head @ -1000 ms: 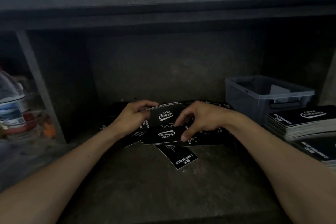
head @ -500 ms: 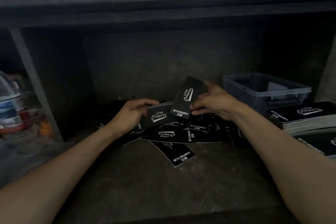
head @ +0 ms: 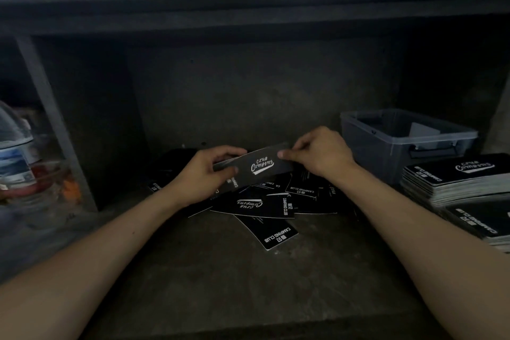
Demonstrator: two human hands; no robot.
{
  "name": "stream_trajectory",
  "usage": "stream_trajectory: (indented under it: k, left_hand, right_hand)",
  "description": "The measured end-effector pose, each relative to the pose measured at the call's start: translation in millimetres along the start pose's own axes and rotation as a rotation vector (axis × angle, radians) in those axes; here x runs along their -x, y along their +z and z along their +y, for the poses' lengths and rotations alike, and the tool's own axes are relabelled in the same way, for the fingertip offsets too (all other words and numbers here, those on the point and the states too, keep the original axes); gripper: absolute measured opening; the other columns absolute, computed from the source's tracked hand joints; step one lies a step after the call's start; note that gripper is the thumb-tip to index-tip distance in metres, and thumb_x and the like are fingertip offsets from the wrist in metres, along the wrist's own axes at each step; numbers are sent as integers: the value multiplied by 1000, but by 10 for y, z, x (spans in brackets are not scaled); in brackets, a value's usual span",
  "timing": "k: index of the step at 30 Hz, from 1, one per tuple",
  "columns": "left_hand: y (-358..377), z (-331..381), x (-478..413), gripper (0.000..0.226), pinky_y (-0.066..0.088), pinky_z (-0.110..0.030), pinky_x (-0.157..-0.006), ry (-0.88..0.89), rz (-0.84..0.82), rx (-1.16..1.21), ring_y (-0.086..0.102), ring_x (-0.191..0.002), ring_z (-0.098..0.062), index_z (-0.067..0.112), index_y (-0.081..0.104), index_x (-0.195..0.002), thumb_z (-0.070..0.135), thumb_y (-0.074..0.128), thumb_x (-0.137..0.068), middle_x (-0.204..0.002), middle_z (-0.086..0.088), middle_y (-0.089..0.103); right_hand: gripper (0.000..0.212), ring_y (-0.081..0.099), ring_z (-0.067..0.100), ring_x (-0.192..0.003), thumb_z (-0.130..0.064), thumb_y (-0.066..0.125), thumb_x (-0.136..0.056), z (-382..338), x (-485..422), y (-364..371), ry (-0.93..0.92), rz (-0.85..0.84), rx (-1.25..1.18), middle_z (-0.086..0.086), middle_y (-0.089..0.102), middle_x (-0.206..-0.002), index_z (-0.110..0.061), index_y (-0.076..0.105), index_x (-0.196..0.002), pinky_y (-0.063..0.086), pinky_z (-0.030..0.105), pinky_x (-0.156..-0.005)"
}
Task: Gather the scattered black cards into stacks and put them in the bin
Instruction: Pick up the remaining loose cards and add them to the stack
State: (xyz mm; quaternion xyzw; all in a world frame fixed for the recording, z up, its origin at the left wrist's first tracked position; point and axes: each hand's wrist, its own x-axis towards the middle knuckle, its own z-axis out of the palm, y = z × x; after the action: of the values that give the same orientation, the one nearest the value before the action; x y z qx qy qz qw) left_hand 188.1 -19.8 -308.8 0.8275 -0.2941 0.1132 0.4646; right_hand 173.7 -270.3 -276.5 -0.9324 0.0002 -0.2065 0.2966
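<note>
A small stack of black cards (head: 259, 167) with white "Camping Club" print is held above the shelf floor. My left hand (head: 204, 174) grips its left end and my right hand (head: 317, 154) pinches its right end. Below them several loose black cards (head: 256, 205) lie scattered and overlapping, one card (head: 271, 232) sticking out toward me. The grey translucent bin (head: 408, 141) stands at the back right, with something pale inside it.
Two tall stacks of the same black cards (head: 455, 179) sit at the right edge, in front of the bin. A plastic water bottle (head: 15, 152) and clutter stand left, beyond a grey upright post (head: 52, 119). The dark shelf wall closes the back.
My right hand lifted one card from the pile, carried it up and laid it onto the stack in my left hand. Both hands now hold that stack.
</note>
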Motion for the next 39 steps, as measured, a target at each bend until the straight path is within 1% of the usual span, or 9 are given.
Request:
stream_trajectory:
  k: [6, 13, 20, 23, 28, 30, 33, 36, 39]
  left_hand:
    - [-11, 33, -23, 42, 50, -12, -82, -52, 108, 6, 65, -89, 7, 19, 70, -112, -9, 43, -96, -106, 4, 72]
    - [-16, -8, -18, 44, 50, -8, -76, -35, 75, -26, 68, -87, 7, 21, 70, -110, -14, 61, -84, -101, 11, 73]
    - [-43, -72, -32, 51, 53, -12, -79, -58, 83, 20, 69, -96, 3, 18, 64, -126, -15, 57, -88, -109, 10, 73]
    - [-44, -48, -12, 46, 54, -14, -82, -51, 27, -18, 70, -99, -1, 22, 70, -114, -13, 61, -87, -105, 13, 75]
    - [-12, 42, 12, 46, 51, -8, -79, -54, 2, -25, 68, -90, 5, 24, 69, -110, -15, 58, -87, -104, 10, 74]
    - [3, 81, 15, 46, 50, -6, -70, -73, 23, 8, 68, -81, 5, 22, 69, -109, -16, 57, -87, -102, 8, 74]
    - [-9, 89, 9, 42, 54, -16, -84, -105, 35, 67, 69, -98, -8, 20, 69, -113, -12, 57, -89, -108, 2, 74]
    - [-9, 100, 35, 31, 55, -24, -91, -105, -2, 52, 71, -103, -10, 20, 68, -120, 8, 70, -91, -112, 2, 74]
    - [27, 110, 64, 46, 55, -16, -88, -24, -7, -21, 70, -102, -2, 15, 66, -123, 16, 83, -80, -111, 5, 74]
  right_hand:
    - [34, 65, -3, -71, -51, 88, -57, -127, 165, -5, -260, -493, -14, -16, 72, -72, -28, 78, -81, 47, 17, -66]
    - [61, 62, -3, -79, -33, 91, -60, -221, 218, 175, -309, -687, -100, -12, 68, -94, -27, 69, -116, 46, 15, -72]
    - [26, 67, 11, -80, -7, 78, -77, -14, 30, -263, 0, -516, -571, 3, 73, -89, -17, 72, -100, 53, 21, -69]
    - [47, 67, 18, -82, 7, 71, -79, -17, -18, -259, 204, -297, -910, 11, 69, -99, -10, 54, -119, 58, 27, -63]
    - [104, 70, 22, -83, 16, 72, -73, 16, -10, -92, 155, -193, -887, 16, 63, -100, -36, 24, -148, 61, 35, -61]
    - [86, 70, 19, -79, 16, 72, -73, -16, 3, -21, 99, -163, -869, 11, 64, -94, -24, 39, -142, 62, 35, -62]
    - [51, 69, 14, -64, 7, 75, -76, -9, 9, 104, 40, -71, -726, -1, 68, -69, -3, 51, -119, 60, 36, -61]
    - [35, 69, 26, -69, -9, 84, -71, -21, 66, 191, 30, -70, -556, 16, 72, -78, -6, 61, -98, 56, 35, -61]
    - [26, 66, 10, -56, -18, 90, -64, -44, 97, 237, 43, -146, -576, 4, 73, -67, -12, 67, -75, 47, 17, -47]
